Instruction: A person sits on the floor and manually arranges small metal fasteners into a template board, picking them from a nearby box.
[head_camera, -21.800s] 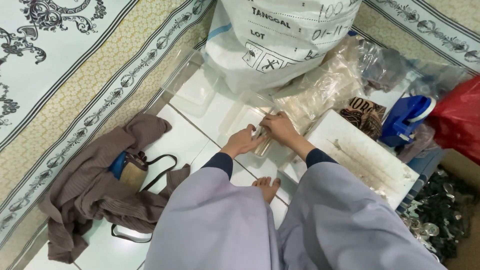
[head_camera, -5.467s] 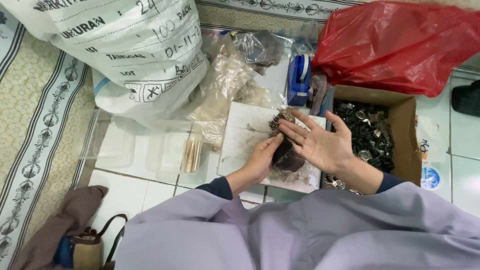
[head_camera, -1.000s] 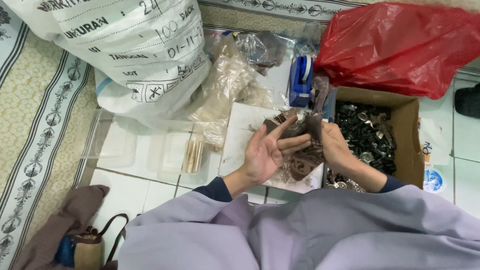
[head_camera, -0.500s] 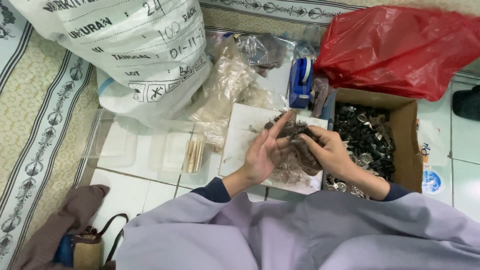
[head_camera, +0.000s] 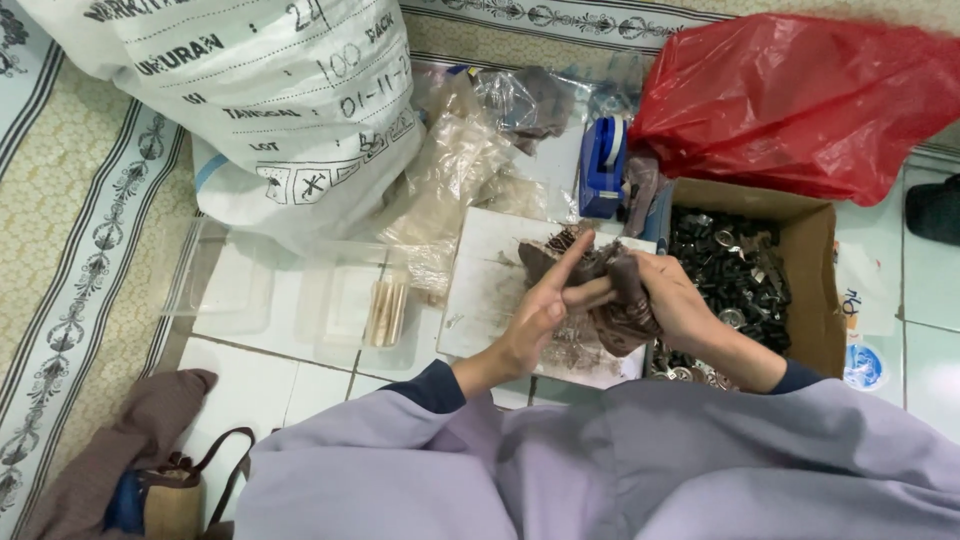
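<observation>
Evidently both hands meet over the white board (head_camera: 480, 290), the left hand (head_camera: 545, 310) flat and open against a dark rag (head_camera: 610, 290) that the right hand (head_camera: 675, 305) grips closed, just beside the box (head_camera: 815, 290) of metal parts, within reach

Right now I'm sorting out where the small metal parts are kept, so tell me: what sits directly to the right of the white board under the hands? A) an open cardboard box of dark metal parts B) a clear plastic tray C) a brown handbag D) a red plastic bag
A: the open cardboard box full of dark metal parts lies against the right edge of the white board, just beyond the right hand.
</observation>
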